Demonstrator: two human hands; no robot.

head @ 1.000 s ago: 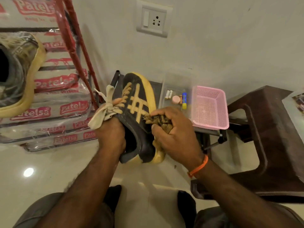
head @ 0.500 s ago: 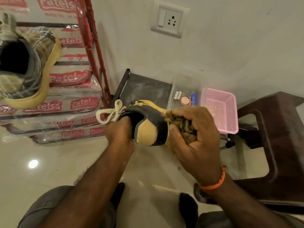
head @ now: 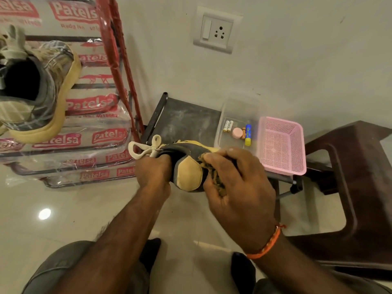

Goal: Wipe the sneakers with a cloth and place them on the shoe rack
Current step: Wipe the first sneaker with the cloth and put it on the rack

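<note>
A black sneaker with a tan heel patch (head: 187,172) is held in the air with its heel towards me. My left hand (head: 153,174) grips it at the opening, next to the cream laces. My right hand (head: 235,183) clutches a bunched brown cloth (head: 214,177) and presses it against the right side of the heel. A second sneaker (head: 36,90), grey with a tan sole, sits on the shoe rack (head: 89,143) at the left, which is wrapped in printed plastic.
A low dark metal stand (head: 186,119) by the wall carries a clear box (head: 239,124) with batteries and small items, and a pink mesh basket (head: 282,145). A dark brown plastic stool (head: 360,166) stands at the right. A wall socket (head: 216,30) sits above. The floor is glossy tile.
The sneaker turned from side-on to heel-first towards me. My right hand moved with the cloth from the sneaker's side to its heel. The view shifted and the rack sneaker shows more.
</note>
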